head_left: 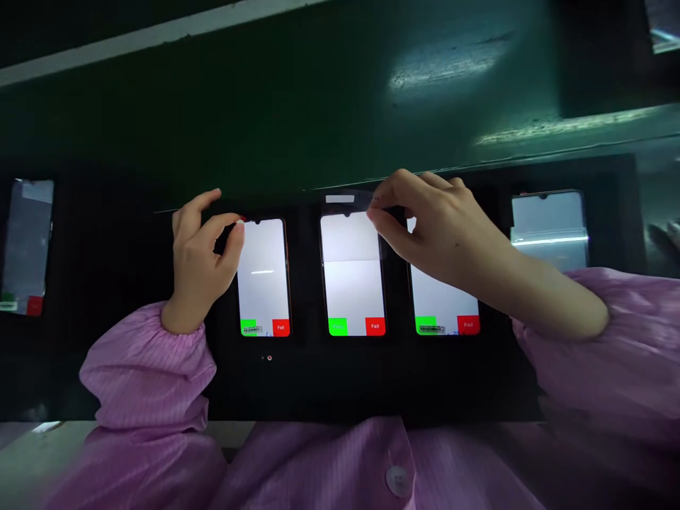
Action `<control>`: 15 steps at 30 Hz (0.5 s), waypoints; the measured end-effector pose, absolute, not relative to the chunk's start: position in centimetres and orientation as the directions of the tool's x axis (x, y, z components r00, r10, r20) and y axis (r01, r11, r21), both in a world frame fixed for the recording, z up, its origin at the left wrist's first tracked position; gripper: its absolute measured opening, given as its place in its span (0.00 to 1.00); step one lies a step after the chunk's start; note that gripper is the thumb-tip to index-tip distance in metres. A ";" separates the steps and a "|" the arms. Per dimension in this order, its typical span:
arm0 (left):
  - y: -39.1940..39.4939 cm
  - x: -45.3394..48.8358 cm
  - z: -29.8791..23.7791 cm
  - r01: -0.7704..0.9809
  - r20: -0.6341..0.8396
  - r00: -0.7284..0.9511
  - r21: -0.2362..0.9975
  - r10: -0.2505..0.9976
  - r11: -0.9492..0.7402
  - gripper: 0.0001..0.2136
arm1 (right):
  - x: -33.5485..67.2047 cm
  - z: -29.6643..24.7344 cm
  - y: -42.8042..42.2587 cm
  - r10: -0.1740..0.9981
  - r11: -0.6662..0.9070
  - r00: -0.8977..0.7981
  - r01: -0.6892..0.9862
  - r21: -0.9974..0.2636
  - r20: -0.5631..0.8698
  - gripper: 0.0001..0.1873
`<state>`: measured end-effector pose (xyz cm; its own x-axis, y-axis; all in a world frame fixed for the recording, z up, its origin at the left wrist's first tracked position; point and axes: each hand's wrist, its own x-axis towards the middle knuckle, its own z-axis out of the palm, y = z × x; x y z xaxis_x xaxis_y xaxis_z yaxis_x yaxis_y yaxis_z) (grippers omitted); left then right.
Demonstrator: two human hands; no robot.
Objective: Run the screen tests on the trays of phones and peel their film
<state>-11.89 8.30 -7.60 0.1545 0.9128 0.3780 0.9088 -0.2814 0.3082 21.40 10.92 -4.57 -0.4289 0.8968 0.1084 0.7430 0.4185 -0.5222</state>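
Three lit phones lie side by side on a black tray (pixel 372 382), each showing a white screen with a green and a red button at the bottom. My left hand (pixel 199 258) pinches the top left corner of the left phone (pixel 264 278). My right hand (pixel 435 223) reaches over the right phone (pixel 443 304), its fingers pinched at the top right corner of the middle phone (pixel 352 273), where a thin clear film seems to lift off the glass. A small white tab (pixel 340 199) sits just above that phone.
Another phone (pixel 550 223) with a dim screen lies at the tray's right end, and one more (pixel 27 244) at the far left. A dark green belt (pixel 319 106) runs behind the tray. A pale table edge (pixel 47 439) shows in front, with my pink sleeves over it.
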 end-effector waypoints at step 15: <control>7.0 -11.8 -6.1 0.805 0.469 0.280 0.361 0.838 -0.471 0.03 | 21.7 -2.3 8.3 0.839 0.542 -0.425 0.592 -0.596 0.341 0.04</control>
